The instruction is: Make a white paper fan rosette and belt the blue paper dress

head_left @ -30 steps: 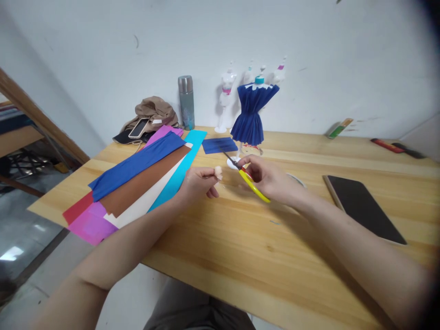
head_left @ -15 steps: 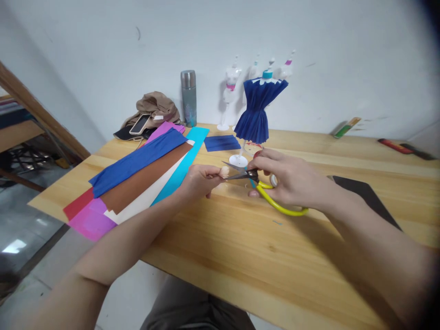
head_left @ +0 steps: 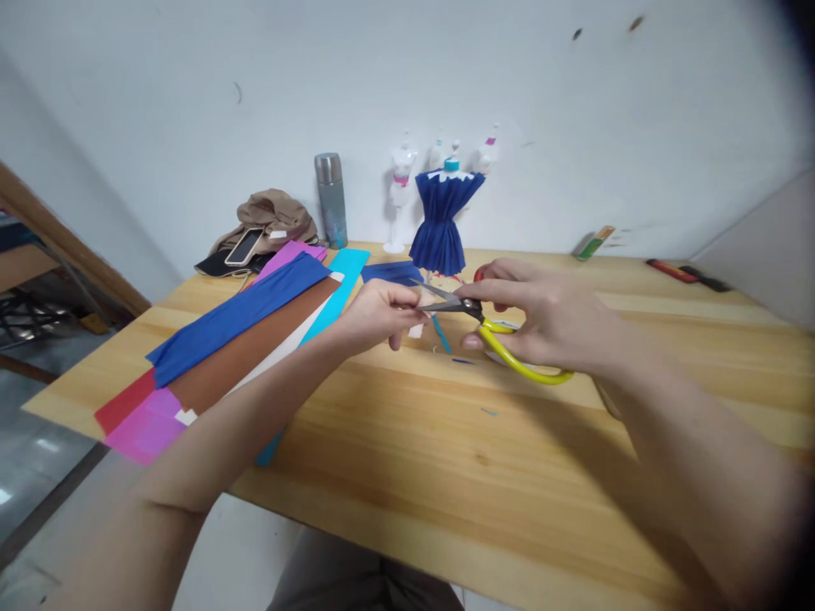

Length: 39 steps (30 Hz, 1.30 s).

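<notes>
My right hand (head_left: 548, 318) grips yellow-handled scissors (head_left: 503, 344) above the wooden table (head_left: 446, 441), blades pointing left toward my left hand. My left hand (head_left: 380, 312) is pinched on a small white piece (head_left: 416, 330) that hangs just below the blade tips. A thin blue strip (head_left: 441, 334) dangles under the blades. A small blue scrap (head_left: 463, 361) lies on the table below. Behind the hands stands a small mannequin in a pleated blue paper dress (head_left: 439, 222).
Long coloured paper sheets (head_left: 235, 335) lie fanned at the left. At the back stand a steel flask (head_left: 331, 199), a brown cloth with a phone (head_left: 264, 225), more white mannequins (head_left: 400, 191) and a folded blue paper (head_left: 391, 271). Red tools (head_left: 681, 273) lie far right.
My right hand turned the scissors from pointing away to pointing left, slid its fingers into the handles and brought the blades to my left hand's piece. The camera view shifted right.
</notes>
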Available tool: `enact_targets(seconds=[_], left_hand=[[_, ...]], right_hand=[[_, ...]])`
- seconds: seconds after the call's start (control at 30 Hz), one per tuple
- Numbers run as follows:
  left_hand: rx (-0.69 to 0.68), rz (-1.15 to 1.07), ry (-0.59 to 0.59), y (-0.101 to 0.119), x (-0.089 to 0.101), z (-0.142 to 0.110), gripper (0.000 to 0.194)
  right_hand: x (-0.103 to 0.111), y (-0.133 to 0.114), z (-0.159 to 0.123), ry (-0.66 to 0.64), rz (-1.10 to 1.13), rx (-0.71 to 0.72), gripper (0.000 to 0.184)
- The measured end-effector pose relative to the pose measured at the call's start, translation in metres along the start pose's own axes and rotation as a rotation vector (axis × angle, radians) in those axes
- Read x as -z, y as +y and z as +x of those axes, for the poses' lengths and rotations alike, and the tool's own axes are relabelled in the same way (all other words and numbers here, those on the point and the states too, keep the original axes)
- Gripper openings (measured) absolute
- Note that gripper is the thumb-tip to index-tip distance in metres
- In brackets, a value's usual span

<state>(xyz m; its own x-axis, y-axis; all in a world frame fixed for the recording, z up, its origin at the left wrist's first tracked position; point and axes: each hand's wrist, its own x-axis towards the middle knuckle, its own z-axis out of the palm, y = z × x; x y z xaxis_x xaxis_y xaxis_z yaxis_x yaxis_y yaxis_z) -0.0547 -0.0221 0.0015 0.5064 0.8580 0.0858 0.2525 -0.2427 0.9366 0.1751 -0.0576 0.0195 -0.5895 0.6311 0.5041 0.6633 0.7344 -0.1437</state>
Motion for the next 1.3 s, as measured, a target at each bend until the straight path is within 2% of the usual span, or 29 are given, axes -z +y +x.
enact_targets(seconds=[0.13,0.2,0.47,0.73,0.83,1.3], left_hand=[[-0.033,0.04,-0.015,0.0036,0.0005,0.0044,0.011],[-0.027,0.051,-0.002,0.0038,0.0011,0.0035,0.01],[-0.053,0.059,0.0,-0.0049,0.0077,0.0047,0.016],[-0.043,0.084,-0.006,-0.0021,0.0075,0.0044,0.017],[-0.058,0.087,-0.005,-0.0038,0.0072,0.0051,0.017],[0.01,0.09,0.034,-0.0013,0.0051,0.0046,0.013]], right_hand=[[0.0028,0.0055,-0.0018,0.123,-0.04,0.068,0.028],[0.0037,0.0066,-0.0024,0.138,-0.062,0.066,0.028],[0.0035,0.003,-0.0015,0.108,-0.105,0.091,0.033],[0.0019,0.0022,-0.0018,0.118,-0.141,0.068,0.028],[0.0016,0.0023,-0.0014,0.1,-0.145,0.078,0.032],[-0.0001,0.003,-0.0007,0.111,-0.195,0.087,0.03]])
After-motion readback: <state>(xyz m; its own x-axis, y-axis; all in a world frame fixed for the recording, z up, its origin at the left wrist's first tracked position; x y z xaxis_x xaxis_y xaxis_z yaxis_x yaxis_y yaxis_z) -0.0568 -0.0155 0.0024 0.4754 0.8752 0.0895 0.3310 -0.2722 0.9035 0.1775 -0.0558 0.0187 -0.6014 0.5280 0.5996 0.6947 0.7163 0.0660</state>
